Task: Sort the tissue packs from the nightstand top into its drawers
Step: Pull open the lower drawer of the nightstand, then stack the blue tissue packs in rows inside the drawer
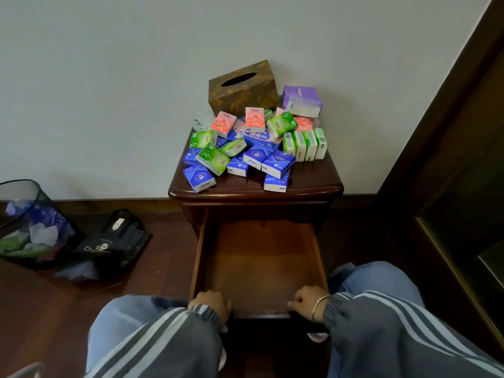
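**Drawer open, packs on top**

Centre frame, the dark wooden nightstand (313, 184) carries the heaped colourful tissue packs (253, 145). Below, its brown wooden drawer (259, 266) is open. Left hand (211, 302) and right hand (308, 298) curl over its front edge.

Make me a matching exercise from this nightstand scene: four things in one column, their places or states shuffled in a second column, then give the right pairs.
Column one:
1. drawer
2. brown tissue box
3. row of four green packs
4. wastebasket

Column two:
A. on the floor, left of the nightstand
B. standing side by side at the top's right edge
C. pulled open, nothing inside, left hand and right hand on its front
D. at the back of the top, by the wall

Pairs: 1-C, 2-D, 3-B, 4-A
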